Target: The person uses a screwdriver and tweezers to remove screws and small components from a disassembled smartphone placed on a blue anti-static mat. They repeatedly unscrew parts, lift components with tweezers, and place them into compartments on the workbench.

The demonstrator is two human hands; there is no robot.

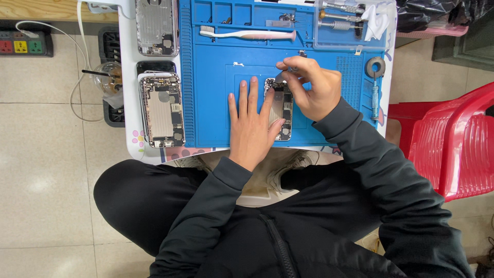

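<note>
An opened phone body (282,110) lies on the blue work mat (216,103), its insides facing up. My left hand (252,126) rests flat on the mat with fingers spread, the forefinger and thumb pressing on the phone's left edge. My right hand (311,87) is over the phone's top right corner, fingers pinched on a small dark tool (280,76) whose tip meets the phone's upper end. Both arms wear dark sleeves.
Two other opened phone shells (162,110) (156,25) lie on the white table to the left of the mat. A toothbrush (247,34), screwdrivers (339,15) and a cloth sit at the mat's top. A red plastic chair (453,139) stands right; a power strip (23,45) lies on the floor at left.
</note>
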